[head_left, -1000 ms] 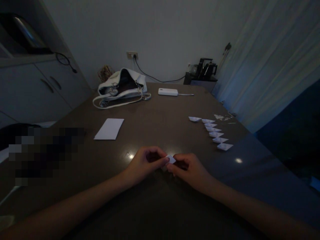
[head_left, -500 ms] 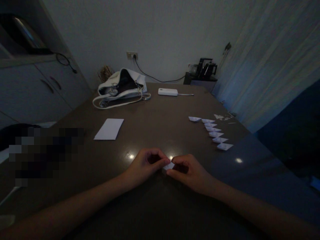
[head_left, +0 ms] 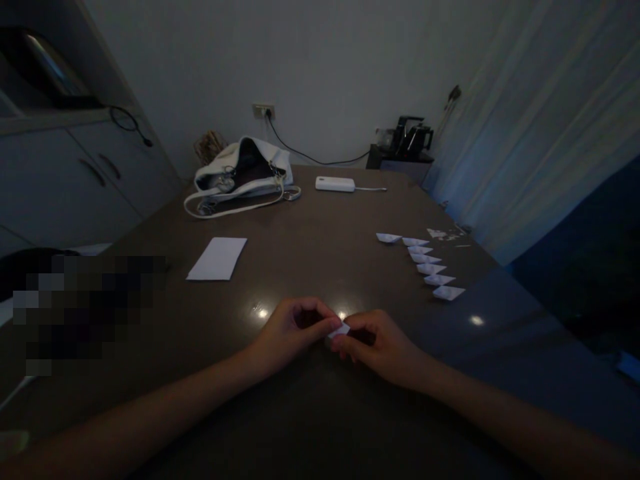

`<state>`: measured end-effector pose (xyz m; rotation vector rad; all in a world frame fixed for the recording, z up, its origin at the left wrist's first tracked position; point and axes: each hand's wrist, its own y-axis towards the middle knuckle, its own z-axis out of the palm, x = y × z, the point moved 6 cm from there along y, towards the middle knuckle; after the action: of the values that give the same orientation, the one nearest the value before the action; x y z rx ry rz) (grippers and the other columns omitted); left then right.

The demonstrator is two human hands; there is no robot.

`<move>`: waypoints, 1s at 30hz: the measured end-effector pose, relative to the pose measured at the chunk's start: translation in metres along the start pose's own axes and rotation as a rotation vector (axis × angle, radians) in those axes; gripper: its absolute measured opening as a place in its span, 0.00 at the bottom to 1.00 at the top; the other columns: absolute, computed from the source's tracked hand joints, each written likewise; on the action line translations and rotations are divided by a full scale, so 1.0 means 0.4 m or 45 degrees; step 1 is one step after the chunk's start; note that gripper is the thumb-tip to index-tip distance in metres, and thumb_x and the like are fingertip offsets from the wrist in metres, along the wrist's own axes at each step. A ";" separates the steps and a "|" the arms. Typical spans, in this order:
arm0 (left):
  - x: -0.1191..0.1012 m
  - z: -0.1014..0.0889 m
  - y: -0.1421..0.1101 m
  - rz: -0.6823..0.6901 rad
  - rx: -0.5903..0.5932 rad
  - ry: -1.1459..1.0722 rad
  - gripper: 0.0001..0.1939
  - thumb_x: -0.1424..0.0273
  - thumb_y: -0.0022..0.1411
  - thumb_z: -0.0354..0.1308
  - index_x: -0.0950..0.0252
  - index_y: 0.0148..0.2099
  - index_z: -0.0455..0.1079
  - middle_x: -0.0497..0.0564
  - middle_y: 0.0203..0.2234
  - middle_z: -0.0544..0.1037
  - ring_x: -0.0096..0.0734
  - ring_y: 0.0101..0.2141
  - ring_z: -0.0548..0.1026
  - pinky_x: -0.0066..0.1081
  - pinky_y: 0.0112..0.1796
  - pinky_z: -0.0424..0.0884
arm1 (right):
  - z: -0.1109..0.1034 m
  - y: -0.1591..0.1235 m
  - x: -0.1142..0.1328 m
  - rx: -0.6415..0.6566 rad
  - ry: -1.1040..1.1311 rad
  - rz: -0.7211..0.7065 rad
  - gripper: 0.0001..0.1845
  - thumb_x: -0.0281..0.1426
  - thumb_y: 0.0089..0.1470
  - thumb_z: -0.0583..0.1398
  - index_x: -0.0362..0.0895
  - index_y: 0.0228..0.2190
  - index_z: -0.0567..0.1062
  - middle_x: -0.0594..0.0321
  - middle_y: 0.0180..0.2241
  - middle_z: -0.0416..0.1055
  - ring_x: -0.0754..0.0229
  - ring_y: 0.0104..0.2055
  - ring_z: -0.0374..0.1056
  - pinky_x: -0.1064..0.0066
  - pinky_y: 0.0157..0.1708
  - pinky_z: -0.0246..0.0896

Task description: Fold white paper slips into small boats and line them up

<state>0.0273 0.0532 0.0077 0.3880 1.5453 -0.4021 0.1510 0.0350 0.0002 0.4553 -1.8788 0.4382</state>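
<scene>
Between my two hands is a small folded piece of white paper (head_left: 341,330), mostly covered by fingers. My left hand (head_left: 295,330) pinches its left side with thumb and forefinger. My right hand (head_left: 383,347) grips the right side, thumb toward me and fingers curled behind. Off to the right, several small white folded paper boats (head_left: 431,269) stand in a slanting row on the table. A stack of white paper sheets (head_left: 219,259) lies to the left, beyond my left forearm.
The dark table (head_left: 300,260) stretches to the wall. At its far side are a white handbag (head_left: 245,177) and a white power bank (head_left: 335,184) with a short cable. Paper scraps (head_left: 445,233) lie near the right edge. A black kettle (head_left: 417,139) stands on a cabinet behind.
My right thumb and fingers have shifted slightly on the folded paper, with fingertips now showing below it. My left hand keeps its pinch.
</scene>
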 end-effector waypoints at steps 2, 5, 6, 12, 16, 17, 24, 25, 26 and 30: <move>-0.002 0.002 -0.001 0.014 0.013 -0.006 0.08 0.68 0.55 0.63 0.68 0.34 0.74 0.50 0.26 0.78 0.28 0.28 0.75 0.27 0.31 0.70 | -0.006 -0.002 0.001 -0.018 -0.028 -0.016 0.12 0.36 0.54 0.60 0.40 0.24 0.75 0.65 0.19 0.68 0.67 0.21 0.62 0.77 0.21 0.55; -0.003 0.003 -0.001 0.036 0.040 -0.006 0.10 0.69 0.54 0.64 0.68 0.38 0.74 0.51 0.29 0.80 0.30 0.30 0.76 0.28 0.33 0.72 | -0.013 -0.003 0.004 -0.039 -0.051 -0.044 0.13 0.36 0.54 0.59 0.41 0.24 0.76 0.65 0.19 0.68 0.66 0.21 0.62 0.77 0.20 0.54; -0.003 0.000 0.000 0.051 0.039 0.015 0.09 0.69 0.54 0.64 0.68 0.37 0.74 0.51 0.29 0.80 0.30 0.30 0.76 0.28 0.33 0.72 | -0.015 -0.003 0.006 -0.048 -0.061 -0.050 0.13 0.36 0.54 0.59 0.41 0.24 0.75 0.65 0.19 0.68 0.67 0.20 0.62 0.77 0.20 0.53; -0.006 -0.020 0.003 0.165 -0.027 0.300 0.06 0.69 0.57 0.62 0.67 0.33 0.75 0.50 0.28 0.78 0.29 0.30 0.75 0.25 0.31 0.69 | -0.033 -0.003 0.041 -0.147 -0.424 -0.236 0.11 0.35 0.54 0.59 0.41 0.27 0.75 0.64 0.21 0.68 0.65 0.22 0.62 0.74 0.23 0.54; -0.016 -0.018 -0.005 0.233 -0.042 0.535 0.06 0.68 0.58 0.62 0.66 0.33 0.75 0.50 0.28 0.77 0.29 0.30 0.74 0.25 0.30 0.68 | -0.059 -0.011 0.061 -0.304 -0.484 -0.375 0.09 0.37 0.55 0.60 0.44 0.33 0.76 0.63 0.27 0.72 0.64 0.26 0.65 0.74 0.26 0.58; -0.018 -0.016 -0.007 0.236 -0.038 0.561 0.06 0.68 0.58 0.62 0.66 0.33 0.75 0.50 0.28 0.77 0.29 0.30 0.74 0.25 0.30 0.68 | -0.062 -0.013 0.063 -0.318 -0.493 -0.392 0.08 0.36 0.55 0.60 0.44 0.32 0.76 0.63 0.27 0.72 0.64 0.26 0.65 0.73 0.27 0.58; -0.028 -0.006 -0.009 0.238 -0.015 0.580 0.06 0.68 0.58 0.61 0.66 0.34 0.74 0.49 0.27 0.77 0.29 0.29 0.74 0.25 0.30 0.68 | -0.060 -0.013 0.067 -0.301 -0.491 -0.434 0.06 0.32 0.55 0.60 0.44 0.30 0.75 0.64 0.26 0.71 0.64 0.26 0.65 0.73 0.26 0.59; -0.029 -0.006 -0.008 0.240 -0.012 0.561 0.06 0.68 0.58 0.61 0.67 0.34 0.74 0.49 0.27 0.77 0.29 0.29 0.74 0.25 0.30 0.68 | -0.060 -0.014 0.069 -0.304 -0.483 -0.447 0.05 0.32 0.55 0.60 0.44 0.30 0.75 0.64 0.26 0.71 0.64 0.26 0.65 0.74 0.27 0.59; -0.028 -0.007 -0.007 0.242 -0.009 0.538 0.06 0.68 0.58 0.61 0.67 0.34 0.74 0.49 0.28 0.77 0.29 0.30 0.74 0.26 0.31 0.68 | -0.060 -0.015 0.072 -0.306 -0.476 -0.461 0.05 0.32 0.55 0.59 0.44 0.30 0.74 0.64 0.26 0.71 0.64 0.26 0.65 0.74 0.27 0.59; -0.026 -0.014 -0.002 0.243 -0.015 0.446 0.05 0.70 0.58 0.61 0.67 0.33 0.74 0.50 0.28 0.76 0.30 0.31 0.74 0.26 0.32 0.68 | -0.060 -0.016 0.079 -0.311 -0.452 -0.499 0.04 0.30 0.56 0.59 0.44 0.30 0.74 0.63 0.27 0.70 0.64 0.27 0.65 0.74 0.27 0.60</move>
<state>0.0222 0.0554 0.0180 0.6163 1.8296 -0.1813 0.1632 0.0384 0.0386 0.7522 -2.0834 -0.1433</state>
